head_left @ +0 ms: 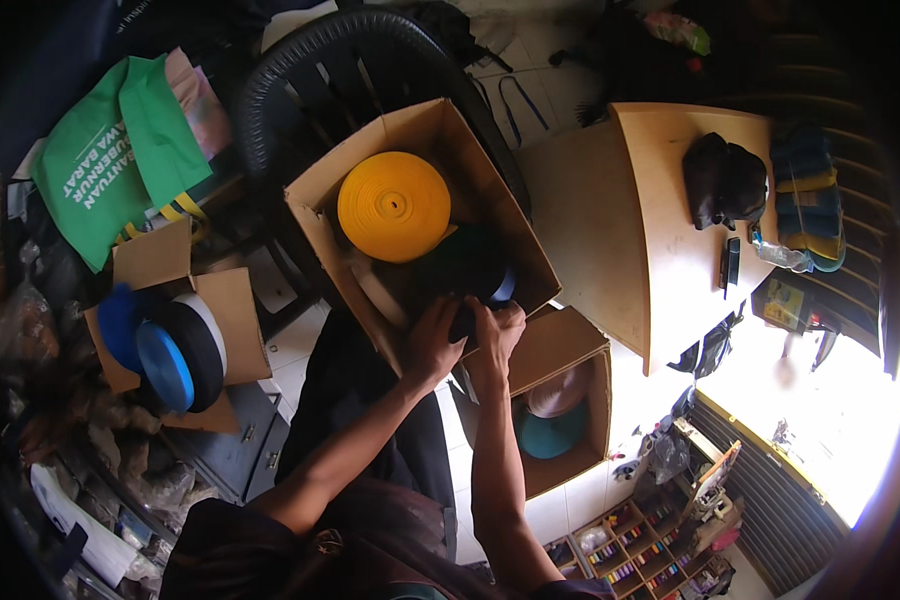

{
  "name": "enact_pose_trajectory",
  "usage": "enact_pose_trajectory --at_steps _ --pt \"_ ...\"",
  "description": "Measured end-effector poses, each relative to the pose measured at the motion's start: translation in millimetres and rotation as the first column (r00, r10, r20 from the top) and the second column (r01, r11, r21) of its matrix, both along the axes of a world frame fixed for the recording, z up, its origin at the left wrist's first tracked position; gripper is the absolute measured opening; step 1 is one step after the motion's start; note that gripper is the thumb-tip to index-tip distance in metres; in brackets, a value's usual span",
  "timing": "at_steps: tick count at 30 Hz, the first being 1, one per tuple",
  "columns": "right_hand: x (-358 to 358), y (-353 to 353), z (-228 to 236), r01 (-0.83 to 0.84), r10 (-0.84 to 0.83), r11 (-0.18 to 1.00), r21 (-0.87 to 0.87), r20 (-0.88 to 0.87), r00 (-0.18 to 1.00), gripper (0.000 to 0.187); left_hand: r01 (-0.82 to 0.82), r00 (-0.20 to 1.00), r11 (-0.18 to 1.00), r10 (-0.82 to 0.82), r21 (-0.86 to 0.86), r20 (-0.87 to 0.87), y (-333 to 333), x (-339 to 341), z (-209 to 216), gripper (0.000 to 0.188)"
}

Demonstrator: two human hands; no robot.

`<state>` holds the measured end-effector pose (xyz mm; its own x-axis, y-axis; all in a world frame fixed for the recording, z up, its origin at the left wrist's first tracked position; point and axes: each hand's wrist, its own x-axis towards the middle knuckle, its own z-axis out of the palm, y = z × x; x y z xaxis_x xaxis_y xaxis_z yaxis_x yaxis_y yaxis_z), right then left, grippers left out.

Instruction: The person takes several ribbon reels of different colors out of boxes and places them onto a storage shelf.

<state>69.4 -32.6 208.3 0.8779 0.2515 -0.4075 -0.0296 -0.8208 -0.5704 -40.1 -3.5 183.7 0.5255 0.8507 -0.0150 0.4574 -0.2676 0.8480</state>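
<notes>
green bag [110, 160] upper left | box of blue, black, white rolls [175, 350] left | wooden worktop [660, 240] right, black pouch [725, 180] on it | black chair [340, 70] behind

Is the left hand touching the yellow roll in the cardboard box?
Apart. The head view shows the left hand at the box's near edge, with bare cardboard between it and the yellow roll.

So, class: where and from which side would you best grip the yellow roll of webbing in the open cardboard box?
Probably from above: the yellow roll lies flat-face up in the cardboard box, whose walls block the sides. Hook fingers into its centre hole, or pinch the exposed rim.
</notes>
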Motion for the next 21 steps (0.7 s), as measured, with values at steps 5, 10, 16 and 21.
enact_pose_trajectory --at_steps 5,10,16,21 --pt "-12 27 108 -0.044 0.055 0.983 0.178 -0.059 0.997 0.051 0.091 0.994 0.991 -0.096 0.102 0.054 22 -9 38 0.052" --pt "17 -25 139 -0.089 0.119 0.879 0.468 -0.036 0.992 0.044 0.068 0.987 0.993 -0.053 -0.099 0.154 70 -29 123 0.037" --pt "44 -44 182 -0.072 0.275 0.617 0.784 -0.129 0.953 0.082 0.218 0.916 0.913 -0.069 -0.345 0.396 95 -78 273 0.036" --pt "19 -34 220 -0.042 0.433 0.278 0.960 -0.087 0.897 0.090 0.221 0.789 0.911 0.043 -0.348 0.613 82 -99 366 0.035"
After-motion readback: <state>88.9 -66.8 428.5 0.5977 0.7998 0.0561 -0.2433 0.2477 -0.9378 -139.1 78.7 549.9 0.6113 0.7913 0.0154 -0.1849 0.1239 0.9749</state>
